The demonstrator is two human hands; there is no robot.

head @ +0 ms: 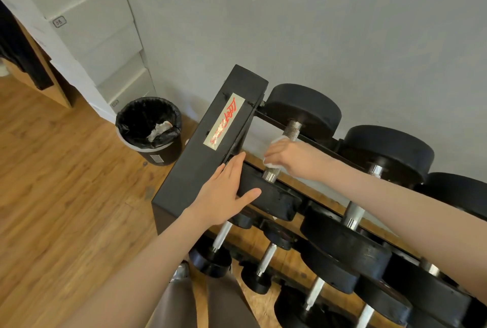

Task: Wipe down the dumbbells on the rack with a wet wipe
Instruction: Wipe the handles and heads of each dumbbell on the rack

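Note:
A black rack point(210, 148) with a red-lettered label holds several black dumbbells on its rails. The top-left dumbbell point(303, 109) has a knurled steel handle. My right hand point(284, 155) grips that handle with a white wet wipe point(275, 143) wrapped round it. My left hand point(226, 190) lies flat with straight fingers on the near head point(274, 198) of the same dumbbell, next to the rack's end post. A second large dumbbell point(387, 151) sits to the right, and smaller ones point(210, 259) rest on the lower rail.
A black bin point(150, 130) with a black liner and a crumpled white wipe inside stands on the wood floor left of the rack. A grey wall runs behind the rack. White stacked boxes point(100, 37) stand at the back left.

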